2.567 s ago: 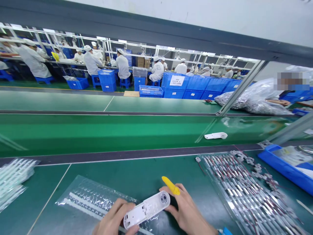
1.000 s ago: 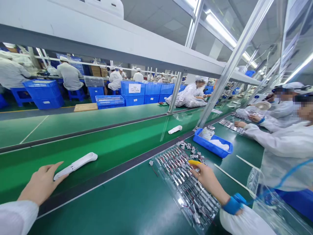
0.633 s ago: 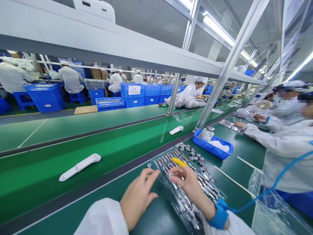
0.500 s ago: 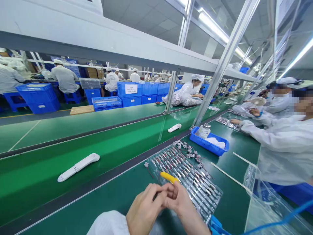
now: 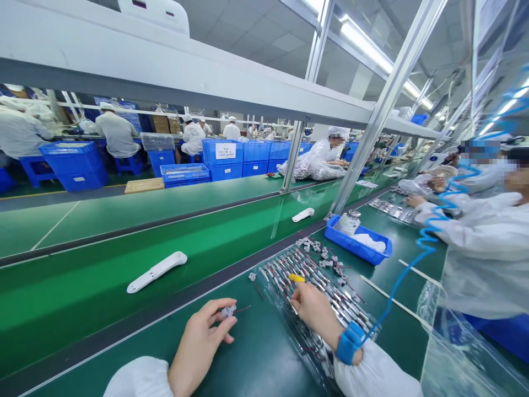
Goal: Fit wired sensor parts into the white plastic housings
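My left hand (image 5: 205, 337) pinches a small pale plastic part with a thin red wire (image 5: 228, 311) between thumb and fingertips, above the green bench. Over the clear tray (image 5: 297, 334), my right hand (image 5: 313, 304) is closed round a yellow-handled tool (image 5: 296, 278); only its yellow end shows. Its fingertips are down near the rows of slim silver metal parts (image 5: 285, 268), and whether they touch one I cannot tell. A blue wrist strap (image 5: 350, 344) with a coiled cord circles my right wrist. One more pale part (image 5: 252, 277) with a wire lies left of the tray.
Several pale wired parts (image 5: 324, 258) lie scattered behind the tray. A blue bin (image 5: 378, 256) holds a glass bottle (image 5: 350, 221) and white material. White casings (image 5: 157, 272) rest on the green conveyor (image 5: 231, 240). Co-workers (image 5: 487, 237) sit to the right, and a metal post (image 5: 384, 110) stands ahead.
My hands have separated: the left moved left with the pale part, the right moved over the tray with the yellow-handled tool. The white casings shifted right along the conveyor in view.
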A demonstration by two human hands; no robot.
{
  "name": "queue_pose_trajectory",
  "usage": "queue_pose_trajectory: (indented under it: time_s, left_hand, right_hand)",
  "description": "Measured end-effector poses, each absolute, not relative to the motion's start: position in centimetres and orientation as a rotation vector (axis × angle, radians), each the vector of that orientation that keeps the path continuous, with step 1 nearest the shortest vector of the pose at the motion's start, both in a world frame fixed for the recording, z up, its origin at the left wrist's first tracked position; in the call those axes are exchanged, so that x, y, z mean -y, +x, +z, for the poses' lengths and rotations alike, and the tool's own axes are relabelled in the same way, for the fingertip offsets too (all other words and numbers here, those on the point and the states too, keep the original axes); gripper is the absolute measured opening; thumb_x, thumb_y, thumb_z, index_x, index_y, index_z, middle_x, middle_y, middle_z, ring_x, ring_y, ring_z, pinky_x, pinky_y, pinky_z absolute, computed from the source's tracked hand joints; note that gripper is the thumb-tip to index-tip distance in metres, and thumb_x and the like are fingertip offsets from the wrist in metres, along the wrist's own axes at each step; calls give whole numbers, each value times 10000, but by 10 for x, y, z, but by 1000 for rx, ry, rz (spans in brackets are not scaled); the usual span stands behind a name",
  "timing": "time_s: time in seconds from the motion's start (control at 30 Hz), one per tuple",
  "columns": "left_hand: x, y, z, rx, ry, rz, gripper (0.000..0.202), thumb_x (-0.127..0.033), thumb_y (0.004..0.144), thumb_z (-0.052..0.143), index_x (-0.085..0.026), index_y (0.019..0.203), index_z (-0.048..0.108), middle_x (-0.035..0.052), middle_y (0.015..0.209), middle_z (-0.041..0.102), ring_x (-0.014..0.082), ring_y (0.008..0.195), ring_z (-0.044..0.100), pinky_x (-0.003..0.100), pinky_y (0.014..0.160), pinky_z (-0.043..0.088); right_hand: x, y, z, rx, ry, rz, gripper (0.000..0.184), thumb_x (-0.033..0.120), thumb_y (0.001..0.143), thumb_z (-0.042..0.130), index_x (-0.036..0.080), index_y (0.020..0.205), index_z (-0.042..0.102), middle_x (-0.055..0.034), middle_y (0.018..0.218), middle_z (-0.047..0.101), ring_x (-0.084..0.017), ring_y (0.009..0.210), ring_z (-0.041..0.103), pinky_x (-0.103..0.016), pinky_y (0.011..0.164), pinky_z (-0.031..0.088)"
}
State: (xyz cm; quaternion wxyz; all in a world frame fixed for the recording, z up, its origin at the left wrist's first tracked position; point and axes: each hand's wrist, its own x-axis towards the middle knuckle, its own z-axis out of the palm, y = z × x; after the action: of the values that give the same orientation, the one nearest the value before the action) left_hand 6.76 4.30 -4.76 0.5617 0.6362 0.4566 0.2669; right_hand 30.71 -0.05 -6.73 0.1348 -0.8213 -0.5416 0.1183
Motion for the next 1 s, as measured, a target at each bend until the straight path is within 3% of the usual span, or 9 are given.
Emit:
queue_pose_trajectory:
  time_s: [0.2,0.33,0.47,0.6,0.73,1.0]
  left_hand:
    - [-35,71,-47,-1057,1459,663,372,-436,695,546,-158,942,532,86,849,600,238,771,584,329,580,488]
    - [-36,73,-41,-1046,1439,700,305,-417,696,591,-165,866,566,69,864,602,224,834,570,348,769,432]
    - [-37,71,-36,-973,1313,662,342,-424,697,607,-161,916,603,36,779,615,189,757,590,301,703,438]
    - [-33,71,-31,-879,1144,616,403,-434,663,666,-144,939,616,24,727,618,148,666,578,259,627,445]
    - [-29,71,-29,-793,994,596,415,-429,657,692,-141,947,619,52,828,636,140,733,586,250,682,465]
    - [-31,67,-32,-709,941,588,338,-336,662,730,-150,937,665,38,783,643,112,722,566,213,697,451]
  right_hand:
    - [-1,275,-68,1651,-2530,150,279,-4,681,531,110,932,579,-152,881,651,-267,915,580,-288,678,416]
    - [-8,271,-69,1640,-2558,99,286,-49,705,441,61,931,578,-202,875,644,-292,868,593,-321,647,414]
    - [-2,284,-60,1657,-2451,171,214,-9,719,459,114,844,583,-115,778,662,-218,765,613,-277,639,417]
    - [21,279,-39,1694,-2128,382,55,191,782,519,201,764,569,-15,758,660,-159,746,605,-244,685,438]
    - [44,253,-26,1539,-1786,672,103,330,751,559,232,729,581,-10,754,655,-185,734,587,-298,704,426]
    - [47,237,-34,1511,-1862,838,81,294,728,546,216,735,566,-23,745,622,-192,701,540,-311,660,391]
